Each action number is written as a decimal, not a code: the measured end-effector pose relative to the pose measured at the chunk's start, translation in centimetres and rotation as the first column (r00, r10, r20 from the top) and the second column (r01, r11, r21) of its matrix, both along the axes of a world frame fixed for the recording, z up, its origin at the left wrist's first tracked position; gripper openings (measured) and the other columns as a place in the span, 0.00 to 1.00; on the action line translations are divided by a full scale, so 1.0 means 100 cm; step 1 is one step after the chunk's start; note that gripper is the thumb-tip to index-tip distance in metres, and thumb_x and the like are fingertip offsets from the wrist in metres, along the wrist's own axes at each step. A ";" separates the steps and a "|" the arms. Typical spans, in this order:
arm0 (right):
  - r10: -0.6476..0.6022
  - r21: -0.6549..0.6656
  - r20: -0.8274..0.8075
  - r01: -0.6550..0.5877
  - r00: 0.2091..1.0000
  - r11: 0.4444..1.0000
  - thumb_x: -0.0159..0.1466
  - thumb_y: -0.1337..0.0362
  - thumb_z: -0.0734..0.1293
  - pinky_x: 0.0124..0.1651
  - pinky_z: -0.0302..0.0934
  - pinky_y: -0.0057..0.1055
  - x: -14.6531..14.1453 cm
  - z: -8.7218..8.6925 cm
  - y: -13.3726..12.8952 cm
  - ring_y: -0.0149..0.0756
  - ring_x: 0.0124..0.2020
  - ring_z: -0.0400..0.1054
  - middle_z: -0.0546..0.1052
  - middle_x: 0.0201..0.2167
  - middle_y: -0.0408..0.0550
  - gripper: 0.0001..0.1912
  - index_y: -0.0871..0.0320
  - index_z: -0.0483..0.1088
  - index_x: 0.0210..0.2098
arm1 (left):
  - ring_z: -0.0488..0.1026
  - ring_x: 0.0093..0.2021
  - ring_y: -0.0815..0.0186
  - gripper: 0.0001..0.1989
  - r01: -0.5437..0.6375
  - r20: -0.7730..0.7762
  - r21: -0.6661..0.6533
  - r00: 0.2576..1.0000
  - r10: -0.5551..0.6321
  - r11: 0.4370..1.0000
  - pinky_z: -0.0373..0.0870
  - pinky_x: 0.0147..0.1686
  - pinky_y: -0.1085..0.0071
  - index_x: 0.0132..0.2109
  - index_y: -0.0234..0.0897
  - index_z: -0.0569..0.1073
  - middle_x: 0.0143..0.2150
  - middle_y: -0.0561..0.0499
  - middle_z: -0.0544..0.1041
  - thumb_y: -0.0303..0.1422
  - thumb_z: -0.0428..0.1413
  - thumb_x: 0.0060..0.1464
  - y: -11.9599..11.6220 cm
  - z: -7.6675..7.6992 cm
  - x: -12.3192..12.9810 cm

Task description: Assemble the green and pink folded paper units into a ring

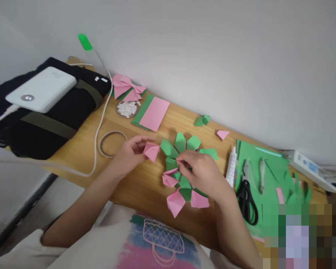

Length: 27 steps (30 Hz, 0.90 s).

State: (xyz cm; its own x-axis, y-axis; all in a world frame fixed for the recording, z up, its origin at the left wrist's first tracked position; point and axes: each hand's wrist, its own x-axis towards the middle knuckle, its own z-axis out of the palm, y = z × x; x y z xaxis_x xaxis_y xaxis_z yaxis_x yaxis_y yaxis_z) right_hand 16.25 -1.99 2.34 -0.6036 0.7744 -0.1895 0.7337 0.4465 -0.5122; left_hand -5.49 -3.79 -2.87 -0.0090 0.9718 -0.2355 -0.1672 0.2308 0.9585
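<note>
A paper flower (180, 142) of folded green and pink pieces lies on the wooden table in front of me. Its green petals fan out at the far side, and pink folded pieces sit along its near side. My left hand (133, 151) pinches a folded pink paper piece (151, 151) just left of the flower, apart from it. Over the flower's middle is my right hand (200, 170), thumb and forefinger pressed together at a green petal. My fingers hide part of the centre, so whether they grip the petal or something small is unclear.
Black-handled scissors (246, 201) and a glue tube (232, 166) lie right, by green paper (268, 168). Behind are a roll of tape (100, 144), a dish of white bits (127, 109), pink sheets (155, 112) and a small pink piece (223, 134). A white cable (100, 123) crosses the left.
</note>
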 end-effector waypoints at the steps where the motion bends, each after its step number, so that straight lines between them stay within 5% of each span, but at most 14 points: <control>1: -0.001 0.002 0.002 0.001 1.000 1.000 0.63 0.73 0.61 0.31 0.49 0.27 0.000 0.000 0.000 0.28 0.26 0.62 0.69 0.25 0.42 0.09 0.59 0.65 0.27 | 0.77 0.34 0.63 0.16 -0.008 -0.004 0.002 1.000 0.008 1.000 0.72 0.32 0.72 0.36 0.36 0.76 0.32 0.51 0.80 0.29 0.67 0.35 -0.001 0.000 0.000; 10: 0.004 0.017 0.002 -0.004 1.000 1.000 0.62 0.74 0.61 0.31 0.51 0.27 0.000 0.000 -0.001 0.30 0.28 0.64 0.72 0.27 0.43 0.07 0.60 0.67 0.29 | 0.76 0.29 0.65 0.17 -0.018 -0.005 0.015 1.000 0.018 1.000 0.71 0.28 0.72 0.39 0.37 0.73 0.31 0.53 0.78 0.30 0.64 0.38 -0.004 0.005 0.000; 18: 0.004 0.041 0.007 -0.004 1.000 0.999 0.63 0.72 0.61 0.32 0.52 0.28 0.000 0.002 -0.002 0.31 0.28 0.65 0.73 0.28 0.44 0.07 0.60 0.69 0.30 | 0.73 0.33 0.66 0.04 -0.046 -0.169 0.095 0.984 0.062 0.994 0.69 0.34 0.72 0.29 0.35 0.74 0.29 0.52 0.76 0.30 0.60 0.44 -0.009 0.008 0.002; 27: 0.019 0.058 0.002 -0.019 1.000 0.998 0.64 0.71 0.60 0.32 0.53 0.28 0.002 0.002 -0.003 0.31 0.28 0.67 0.73 0.28 0.44 0.08 0.60 0.68 0.30 | 0.74 0.34 0.66 0.03 0.094 -0.190 0.148 0.980 -0.065 0.985 0.69 0.32 0.72 0.32 0.37 0.78 0.34 0.50 0.78 0.31 0.61 0.49 -0.010 0.013 0.003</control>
State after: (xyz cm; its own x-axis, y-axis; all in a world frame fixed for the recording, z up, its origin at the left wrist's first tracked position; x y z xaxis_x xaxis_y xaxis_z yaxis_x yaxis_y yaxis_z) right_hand 16.44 -2.34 2.59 -0.6183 0.7724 -0.1453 0.7252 0.4894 -0.4843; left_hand -5.21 -4.82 -1.62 0.0410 0.9957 -0.0835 0.0284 0.0824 0.9962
